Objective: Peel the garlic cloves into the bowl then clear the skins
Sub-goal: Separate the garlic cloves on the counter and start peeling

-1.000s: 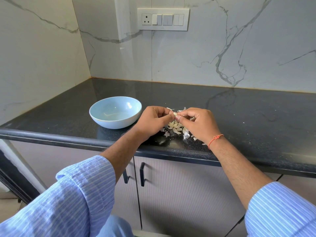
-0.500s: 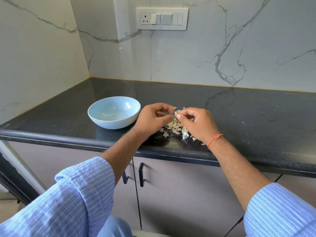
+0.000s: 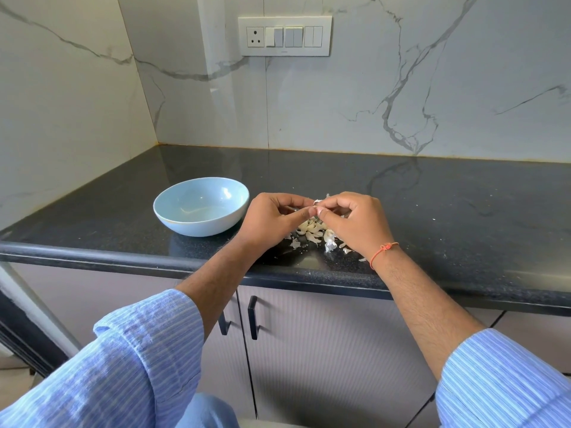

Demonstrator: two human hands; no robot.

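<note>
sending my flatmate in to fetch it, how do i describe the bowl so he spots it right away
Start at the black granite countertop below the wall switch panel. On its left part, close to the front edge, sits the pale blue bowl, just left of the person's left hand. It is the only dish there, round and glossy with nothing inside, unlike the scattered white garlic skins beside it.

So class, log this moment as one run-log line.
both hands pinch garlic clove | pale blue bowl empty | skins on black counter

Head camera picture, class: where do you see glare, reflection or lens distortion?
Head view: glare patches shine inside the bowl; the glossy counter mirrors the wall's marble veins; its front edge curves from wide-angle distortion; the garlic under the hands is shadowed.
</note>
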